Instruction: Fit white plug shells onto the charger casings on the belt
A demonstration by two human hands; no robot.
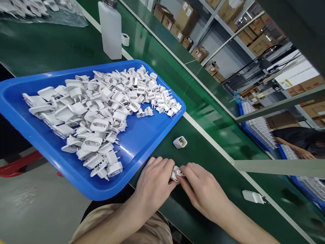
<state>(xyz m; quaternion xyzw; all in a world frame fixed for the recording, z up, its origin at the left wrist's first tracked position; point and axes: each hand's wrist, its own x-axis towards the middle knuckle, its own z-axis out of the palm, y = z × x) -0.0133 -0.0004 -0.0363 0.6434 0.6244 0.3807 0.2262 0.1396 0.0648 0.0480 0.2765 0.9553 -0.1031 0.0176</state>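
**White plug adapter (176, 174) pinched between left hand (153, 184) and right hand (204, 193)**

Both hands closed on it, fingertips meeting from either side, neither one released. Long axis mostly hidden by the fingers, so its direction impossible to tell; roughly equal reach from each hand, and no clear nearer one. Position: just off the lower right edge of the blue plastic tray (138, 152), above the green desk (203, 142).

In the tray, a heaped pile of white plug adapters (101, 115). Just right of the tray, a squat adapter with a yellow mark (180, 142) on the desk, apart from the hands. Farther right of the tray, a lone white adapter (254, 196). Behind the tray, a white plastic bottle (110, 30). Well beyond the tray, a co-worker's hand (306, 155) and cardboard boxes (185, 20) on metal shelving.
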